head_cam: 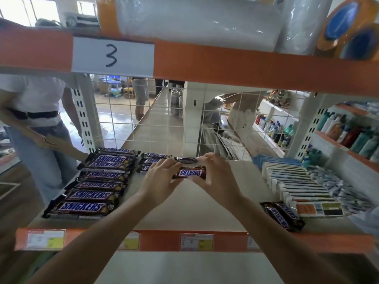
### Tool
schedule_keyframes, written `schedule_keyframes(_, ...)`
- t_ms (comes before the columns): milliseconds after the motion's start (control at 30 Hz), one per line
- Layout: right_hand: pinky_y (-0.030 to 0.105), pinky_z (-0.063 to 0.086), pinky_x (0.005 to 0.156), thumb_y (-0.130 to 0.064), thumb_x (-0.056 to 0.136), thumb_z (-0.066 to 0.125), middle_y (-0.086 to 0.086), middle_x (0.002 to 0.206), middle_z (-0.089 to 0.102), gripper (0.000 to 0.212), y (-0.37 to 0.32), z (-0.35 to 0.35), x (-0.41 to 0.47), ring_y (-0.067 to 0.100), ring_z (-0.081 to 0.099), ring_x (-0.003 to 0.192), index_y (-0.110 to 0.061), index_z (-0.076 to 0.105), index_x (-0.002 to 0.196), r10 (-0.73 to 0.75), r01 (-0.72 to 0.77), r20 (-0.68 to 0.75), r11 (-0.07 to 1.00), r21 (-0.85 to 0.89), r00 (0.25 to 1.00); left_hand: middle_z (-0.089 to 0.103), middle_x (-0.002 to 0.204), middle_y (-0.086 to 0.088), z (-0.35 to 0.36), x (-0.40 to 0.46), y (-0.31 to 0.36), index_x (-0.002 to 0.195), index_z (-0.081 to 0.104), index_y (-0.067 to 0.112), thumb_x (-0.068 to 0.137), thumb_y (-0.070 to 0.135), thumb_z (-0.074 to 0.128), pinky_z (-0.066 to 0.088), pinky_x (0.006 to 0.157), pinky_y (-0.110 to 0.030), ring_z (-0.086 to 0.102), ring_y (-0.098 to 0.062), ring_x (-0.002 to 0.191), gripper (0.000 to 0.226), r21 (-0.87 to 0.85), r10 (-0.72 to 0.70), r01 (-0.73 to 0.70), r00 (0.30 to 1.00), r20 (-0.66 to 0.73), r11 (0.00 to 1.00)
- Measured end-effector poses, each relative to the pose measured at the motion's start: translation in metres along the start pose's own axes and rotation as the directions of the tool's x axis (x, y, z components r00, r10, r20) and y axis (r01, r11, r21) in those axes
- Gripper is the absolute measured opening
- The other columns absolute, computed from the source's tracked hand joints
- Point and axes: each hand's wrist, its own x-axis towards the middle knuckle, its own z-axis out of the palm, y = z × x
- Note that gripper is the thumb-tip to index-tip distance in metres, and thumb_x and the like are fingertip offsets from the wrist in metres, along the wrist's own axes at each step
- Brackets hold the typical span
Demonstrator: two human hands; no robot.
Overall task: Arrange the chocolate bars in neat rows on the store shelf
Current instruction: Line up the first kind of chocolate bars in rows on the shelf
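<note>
Left hand (162,177) and right hand (215,175) pinching 1 chocolate bar (189,172) by its ends above the shelf (184,212), row of bars (96,181) at left

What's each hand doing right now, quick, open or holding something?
Left hand: holding the left end of a Snickers bar, fingers curled round it.
Right hand: holding the right end of the same bar.

bright daylight – window (30,9) glare | edges warped | background perhaps blurred
</note>
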Motion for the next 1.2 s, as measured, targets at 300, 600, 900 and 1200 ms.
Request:
schedule_keyframes(300,0.013,0.036,0.054,-0.035,0.094,0.051,-0.007,0.063,0.058,0.031,0.000,0.000,0.009,0.006,0.051,0.057,-0.008,0.067,0.087,0.440,-0.560,0.348,0.673,0.483,0.828,0.065,0.099,-0.004,0.000,-0.002,-0.002,0.109,0.066,0.010,0.074,0.019,0.076,0.049,0.083,-0.042,0.061,-0.025,0.095,0.037,-0.034,-0.006,0.006,1.000,-0.014,0.999)
schedule_keyframes(600,0.040,0.054,0.073,-0.021,0.092,0.057,0.000,0.068,0.066,0.020,-0.007,0.007,0.013,0.024,0.067,0.070,-0.008,0.069,0.082,0.469,-0.542,0.291,0.595,0.594,0.834,0.054,0.117,0.004,-0.003,-0.001,-0.004,0.131,0.051,0.019,0.082,0.026,0.069,0.050,0.084,-0.035,0.059,-0.018,0.098,0.052,-0.185,-0.113,0.128,0.989,0.093,0.974)
schedule_keyframes(900,0.021,0.054,0.064,-0.016,0.092,0.056,-0.004,0.069,0.063,0.015,-0.002,0.006,0.015,0.009,0.063,0.063,-0.011,0.066,0.083,0.530,-0.511,0.204,0.535,0.673,0.823,0.058,0.075,-0.001,-0.004,0.007,0.000,0.084,0.063,0.011,0.081,0.024,0.069,0.042,0.044,-0.014,0.052,-0.010,0.054,0.015,-0.642,-0.460,0.574,0.811,0.361,0.508)
schedule_keyframes(1200,0.033,0.053,0.065,-0.018,0.092,0.057,-0.001,0.066,0.064,0.018,0.000,0.014,0.017,0.017,0.062,0.063,-0.009,0.068,0.081,0.521,-0.513,0.213,0.539,0.669,0.826,0.062,0.065,-0.005,-0.005,0.012,0.008,0.064,0.064,0.011,0.088,0.028,0.060,0.038,0.047,-0.016,0.047,-0.010,0.048,0.030,-0.677,-0.456,0.613,0.779,0.431,0.407)
